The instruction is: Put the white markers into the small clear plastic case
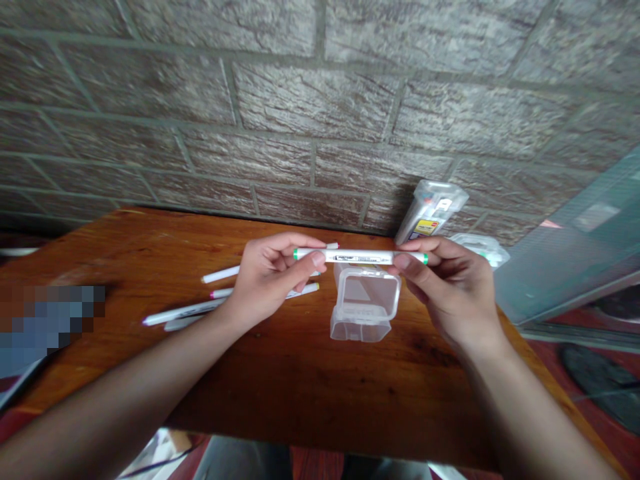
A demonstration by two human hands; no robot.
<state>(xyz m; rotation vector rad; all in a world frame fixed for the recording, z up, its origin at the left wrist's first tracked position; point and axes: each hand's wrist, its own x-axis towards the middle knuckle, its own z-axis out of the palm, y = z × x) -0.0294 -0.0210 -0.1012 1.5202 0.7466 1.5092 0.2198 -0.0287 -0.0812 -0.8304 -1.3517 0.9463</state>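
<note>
A white marker pen (357,257) with green ends and black print is held level above the table. My left hand (270,273) pinches it near its left end between thumb and fingers. At its right end, my right hand (450,283) grips it the same way. Below the pen, a clear plastic case (361,325) with its lid open lies on the wood. Several more white markers (187,310) with coloured ends lie on the table beside and behind my left hand, which hides parts of them.
The wooden table (320,393) meets a grey brick wall (280,100). Against the wall leans a tall clear case (433,210) with a yellow label; another clear container (483,250) sits behind my right hand. A glass panel (565,247) stands at the right.
</note>
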